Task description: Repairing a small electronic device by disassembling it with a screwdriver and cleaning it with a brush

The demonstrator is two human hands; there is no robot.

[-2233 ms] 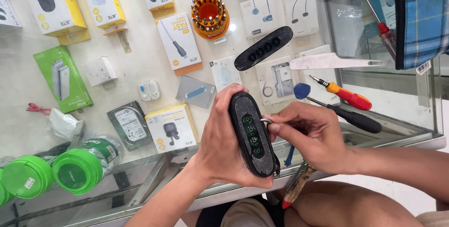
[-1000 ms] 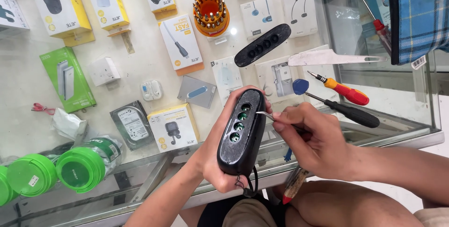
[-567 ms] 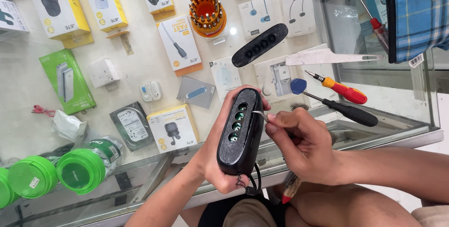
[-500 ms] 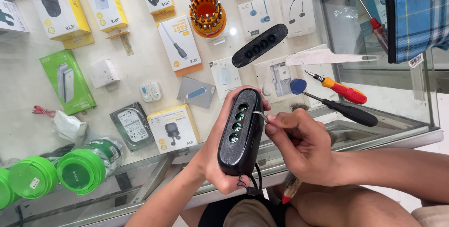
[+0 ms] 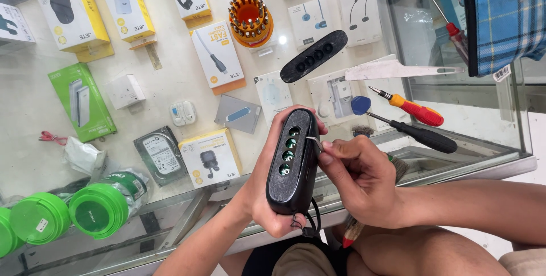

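Observation:
My left hand point(image 5: 257, 206) grips a black oblong device point(image 5: 290, 165) from behind and holds it upright above the counter's front edge. Its face has a row of several round openings with green inside. My right hand point(image 5: 364, 182) pinches a thin metal tool point(image 5: 314, 141) whose tip touches the device's upper right edge, beside the top openings. A wooden stick with a red tip point(image 5: 351, 231) also pokes out below my right hand. A cord point(image 5: 311, 219) hangs from the device's bottom.
On the glass counter point(image 5: 489, 162) lie a black strip with holes point(image 5: 314, 56), an orange bit holder point(image 5: 250, 19), a white flat blade point(image 5: 392, 71), a red-and-yellow screwdriver point(image 5: 412, 109) and a black screwdriver point(image 5: 421, 135). Green-lidded jars point(image 5: 96, 207) lie at left. Boxed accessories fill the case below.
The device has been turned and tilted so its face points more towards my right hand. My right hand has brought the thin metal tool to its upper right edge and stays there.

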